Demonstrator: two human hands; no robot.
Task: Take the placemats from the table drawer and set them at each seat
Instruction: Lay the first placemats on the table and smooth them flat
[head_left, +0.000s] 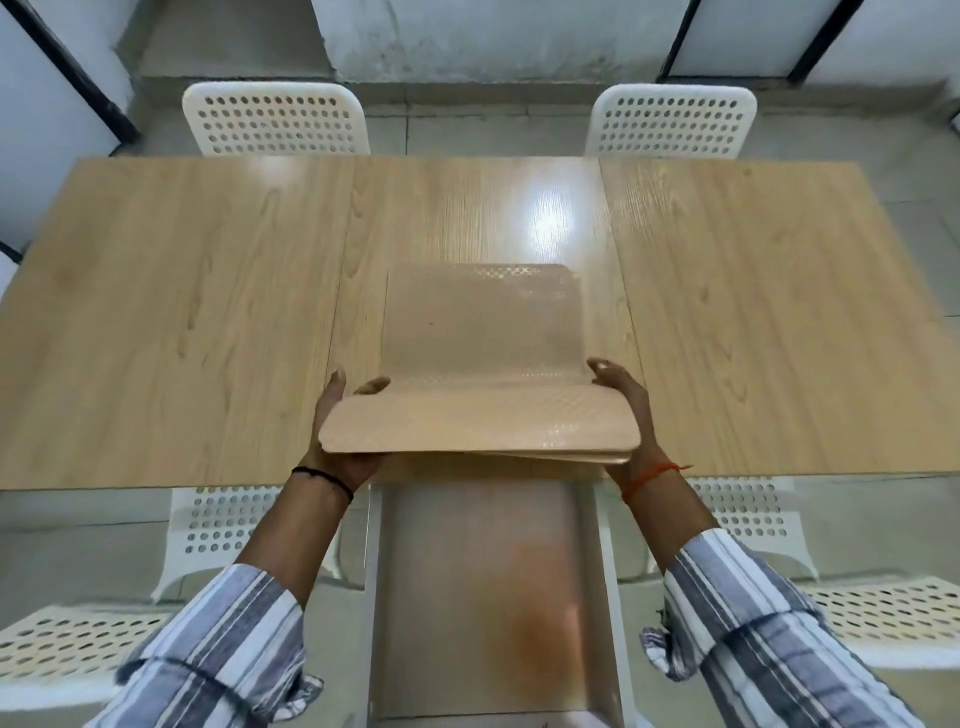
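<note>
Below the grip, nearest the person, the table drawer (480, 587) stands pulled out, and its floor shows bare as far as the view reaches; its front end is cut off at the bottom edge, so I cannot tell whether anything lies there. Above it, the left hand (340, 421) and the right hand (621, 410) each hold one short end of the placemats (478, 415), fingers underneath and thumbs curled over the top edge, both grips closed on the stack. That stack hangs over the near edge of the table (156, 312), its far part sagging down onto the wood or lying on it; motion blur leaves the point of contact unclear. Thin layered edges show at the right-hand corner, so several mats are there, though the number is too fine to count. I judge the first part done, with the mats out of the drawer, while the second part is not yet begun: no mat lies at any seat. Just behind and to either side of the wrists, two near chairs (223, 519) sit partly hidden under the tabletop and the striped sleeves (218, 649). Well beyond the grip, across the table, two far chairs (275, 122) show only their perforated backs; their seats are hidden.
</note>
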